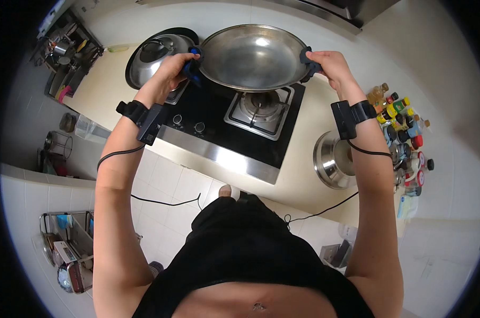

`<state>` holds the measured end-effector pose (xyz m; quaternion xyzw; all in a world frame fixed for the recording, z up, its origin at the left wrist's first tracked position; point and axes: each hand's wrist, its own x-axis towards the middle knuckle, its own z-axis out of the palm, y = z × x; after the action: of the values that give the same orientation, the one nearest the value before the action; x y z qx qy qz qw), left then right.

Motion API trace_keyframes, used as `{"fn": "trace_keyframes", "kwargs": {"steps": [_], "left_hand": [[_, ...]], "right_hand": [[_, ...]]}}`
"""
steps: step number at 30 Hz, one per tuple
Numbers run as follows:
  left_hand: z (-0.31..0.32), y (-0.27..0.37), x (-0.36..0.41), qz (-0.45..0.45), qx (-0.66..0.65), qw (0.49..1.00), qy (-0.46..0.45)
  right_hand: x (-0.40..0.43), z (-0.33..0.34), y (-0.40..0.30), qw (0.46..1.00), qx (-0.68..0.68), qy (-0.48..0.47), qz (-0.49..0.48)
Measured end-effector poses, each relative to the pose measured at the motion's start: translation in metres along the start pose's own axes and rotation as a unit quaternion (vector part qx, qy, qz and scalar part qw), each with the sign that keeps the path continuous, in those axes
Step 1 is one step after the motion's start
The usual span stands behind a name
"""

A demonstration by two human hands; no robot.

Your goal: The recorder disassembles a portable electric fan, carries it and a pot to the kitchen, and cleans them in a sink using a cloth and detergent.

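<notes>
A wide metal wok (pixel 256 59) is held between my hands over the right burner (pixel 260 107) of a black gas hob (pixel 208 113). Its inside looks bare, with a bright reflection on the metal. My left hand (pixel 174 69) grips the left side through a dark blue cloth (pixel 192 71). At the right side, my right hand (pixel 331 67) pinches another dark cloth (pixel 311 61) around the handle. The wok seems raised above the burner's pan support; whether it touches at the back is hidden.
A dark pan with a domed metal lid (pixel 160 59) covers the left burner. On the right counter stand a steel bowl (pixel 333 159) and several sauce bottles and jars (pixel 403 119). Cables hang from both wrist devices. A range hood (pixel 327 16) juts out above.
</notes>
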<state>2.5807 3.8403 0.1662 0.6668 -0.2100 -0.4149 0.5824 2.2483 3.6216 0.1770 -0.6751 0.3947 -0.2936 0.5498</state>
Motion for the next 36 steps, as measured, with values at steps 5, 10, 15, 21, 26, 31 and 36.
{"fn": "trace_keyframes", "kwargs": {"steps": [5,10,15,21,26,31,36], "left_hand": [[-0.031,0.017,-0.033,0.012,-0.037,0.999,0.001],[-0.099,0.014,-0.057,0.015,-0.063,0.997,0.036],[-0.185,0.017,-0.097,0.034,-0.064,0.995,0.068],[-0.34,0.01,-0.147,0.061,-0.059,0.991,0.106],[-0.465,0.006,-0.194,0.069,-0.038,0.98,0.183],[-0.593,-0.006,-0.229,0.044,-0.018,0.967,0.249],[-0.725,-0.046,-0.241,0.037,-0.015,0.96,0.278]], "right_hand": [[-0.003,0.02,-0.037,0.999,-0.019,-0.034,-0.022],[-0.014,0.077,-0.07,0.995,-0.015,-0.088,-0.038],[-0.032,0.163,-0.102,0.991,-0.018,-0.118,-0.059],[-0.064,0.317,-0.126,0.988,-0.037,-0.136,-0.066],[-0.097,0.458,-0.14,0.987,-0.058,-0.134,-0.069],[-0.121,0.602,-0.145,0.982,0.031,-0.181,-0.033],[-0.128,0.746,-0.149,0.975,0.037,-0.208,-0.067]]}}
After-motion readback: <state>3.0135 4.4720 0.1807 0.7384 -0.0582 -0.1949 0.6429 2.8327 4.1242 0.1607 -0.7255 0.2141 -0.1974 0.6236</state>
